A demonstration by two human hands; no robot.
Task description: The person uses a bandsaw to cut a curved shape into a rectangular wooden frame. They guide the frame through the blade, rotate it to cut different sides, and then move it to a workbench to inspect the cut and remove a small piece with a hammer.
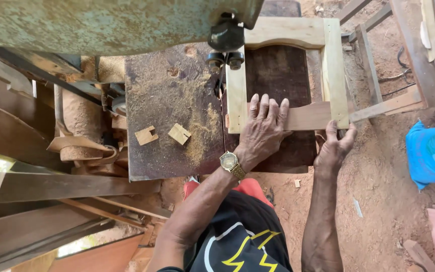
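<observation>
Steadying the wooden frame (298, 75) on the band-saw table (172, 126) at upper centre, we press our left hand (264, 132) flat on its rail, right hand (336, 148) gripping the corner — next, we judge, a slow, even feed.

Even daylight – soft shadows | sharp focus | glare lower left – edges bowed

A pale yellow-tan frame (288, 70) lies at twelve o'clock on a dark brown table (172, 116) dusted with golden sawdust. Two light tan blocks (163, 135) sit at nine o'clock of the frame. A gold watch (231, 163) shows at centre. Black shorts (242, 236) with a yellow and white pattern lie at six o'clock. A bright blue flowered cloth (434, 153) lies at three o'clock on reddish-brown dirt (383, 201).
</observation>
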